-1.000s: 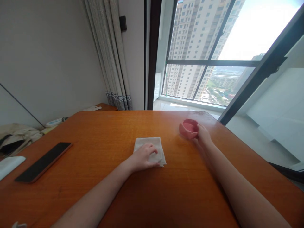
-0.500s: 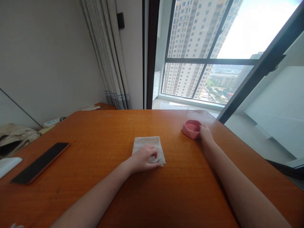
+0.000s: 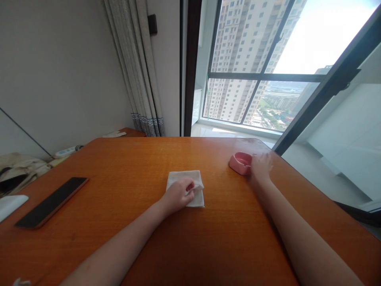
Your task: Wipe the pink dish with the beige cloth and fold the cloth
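Just below the frame's centre, the left hand pinches a raised fold of the white cloth on the tabletop. Right of centre, the blurred right hand is spread beside the pink bowl; contact is unclear.

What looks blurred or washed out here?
Head view: the right hand is blurred, while the left hand, pinching the white cloth, looks sharper. Head view: the sky is nearly blown out to white. Head view: pale glare marks the table near its far right corner.
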Demonstrator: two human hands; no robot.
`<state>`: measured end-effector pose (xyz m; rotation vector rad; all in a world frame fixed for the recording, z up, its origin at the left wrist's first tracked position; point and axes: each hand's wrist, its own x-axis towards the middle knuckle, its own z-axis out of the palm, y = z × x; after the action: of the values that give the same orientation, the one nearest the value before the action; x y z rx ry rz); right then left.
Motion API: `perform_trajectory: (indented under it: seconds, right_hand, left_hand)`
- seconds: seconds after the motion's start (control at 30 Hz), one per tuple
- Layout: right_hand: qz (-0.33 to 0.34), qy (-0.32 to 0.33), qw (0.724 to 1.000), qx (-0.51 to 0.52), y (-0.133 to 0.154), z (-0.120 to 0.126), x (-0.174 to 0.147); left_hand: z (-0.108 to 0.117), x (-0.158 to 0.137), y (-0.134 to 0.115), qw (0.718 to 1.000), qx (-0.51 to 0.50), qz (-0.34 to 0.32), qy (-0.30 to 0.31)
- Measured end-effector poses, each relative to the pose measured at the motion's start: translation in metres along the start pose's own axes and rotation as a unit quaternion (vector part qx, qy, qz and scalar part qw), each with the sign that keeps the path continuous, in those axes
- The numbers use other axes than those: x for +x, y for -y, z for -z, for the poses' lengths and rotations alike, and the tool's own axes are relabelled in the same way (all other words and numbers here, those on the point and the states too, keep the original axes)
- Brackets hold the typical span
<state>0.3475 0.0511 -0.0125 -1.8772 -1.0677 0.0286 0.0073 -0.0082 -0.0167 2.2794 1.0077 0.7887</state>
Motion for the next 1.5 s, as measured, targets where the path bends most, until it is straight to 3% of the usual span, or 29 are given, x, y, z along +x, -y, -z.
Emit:
perform_trajectory:
  seconds: [0.03, 0.1, 0.17, 0.23, 0.27, 0.33, 0.43, 0.57, 0.7, 0.8, 0.9, 0.97, 1.03, 1.1, 1.17, 1.2, 1.27, 1.37, 1.5]
  right_hand:
    - [0.029, -0.022, 0.999, -0.004, 0.013, 0.003, -0.008]
    - [0.172, -0.037, 0.984, 0.014, 0.044, 0.004, -0.034]
    - [0.28, 0.086, 0.954, 0.069, 0.074, 0.0, -0.072]
    - [0.351, 0.284, 0.889, 0.073, 0.097, -0.009, -0.116]
    - [0.376, 0.349, 0.856, 0.054, 0.104, -0.014, -0.137]
    - [0.393, 0.402, 0.827, -0.003, 0.109, -0.024, -0.168]
    - [0.38, 0.387, 0.836, -0.086, 0.102, -0.034, -0.178]
    - [0.331, 0.34, 0.864, -0.169, 0.079, -0.04, -0.138]
    - [0.281, 0.322, 0.882, -0.2, 0.061, -0.042, -0.103]
    - [0.273, 0.319, 0.886, -0.198, 0.055, -0.044, -0.096]
    - [0.287, 0.323, 0.882, -0.186, 0.054, -0.046, -0.096]
    - [0.303, 0.333, 0.876, -0.169, 0.055, -0.047, -0.098]
    - [0.314, 0.345, 0.871, -0.154, 0.058, -0.046, -0.102]
    - [0.325, 0.36, 0.863, -0.143, 0.062, -0.044, -0.109]
    - [0.336, 0.373, 0.854, -0.137, 0.068, -0.041, -0.117]
    - [0.338, 0.375, 0.852, -0.139, 0.071, -0.039, -0.121]
    - [0.332, 0.368, 0.855, -0.156, 0.076, -0.036, -0.126]
    - [0.312, 0.332, 0.867, -0.202, 0.081, -0.032, -0.129]
    - [0.321, 0.291, 0.87, -0.236, 0.08, -0.032, -0.124]
  left_hand:
    - [0.001, 0.001, 0.001, 0.998, -0.027, 0.027, -0.045]
    - [0.004, 0.003, 0.004, 0.98, -0.099, 0.075, -0.153]
    - [0.01, 0.005, 0.006, 0.946, -0.177, 0.102, -0.251]
    - [0.017, 0.007, 0.011, 0.911, -0.231, 0.109, -0.322]
    - [0.021, 0.008, 0.014, 0.897, -0.244, 0.112, -0.352]
    - [0.028, 0.01, 0.022, 0.868, -0.255, 0.125, -0.408]
    - [0.036, 0.012, 0.038, 0.818, -0.292, 0.155, -0.471]
    - [0.037, 0.015, 0.059, 0.764, -0.368, 0.203, -0.49]
    - [0.032, 0.014, 0.072, 0.781, -0.343, 0.274, -0.443]
    - [0.031, 0.012, 0.073, 0.786, -0.316, 0.288, -0.446]
    - [0.034, 0.01, 0.064, 0.811, -0.223, 0.232, -0.489]
    - [0.035, 0.009, 0.052, 0.846, -0.148, 0.156, -0.488]
    - [0.034, 0.008, 0.036, 0.901, -0.091, 0.086, -0.415]
    - [0.03, 0.007, 0.024, 0.963, -0.042, 0.029, -0.266]
    - [0.024, 0.006, 0.019, 0.993, -0.006, -0.016, -0.114]
    - [0.021, 0.006, 0.021, 0.998, -0.001, -0.023, -0.066]
    - [0.016, 0.006, 0.033, 0.999, -0.011, 0.009, -0.05]
    - [0.018, 0.006, 0.061, 0.987, 0.002, 0.111, -0.117]
    - [0.039, 0.003, 0.083, 0.949, 0.172, 0.203, -0.169]
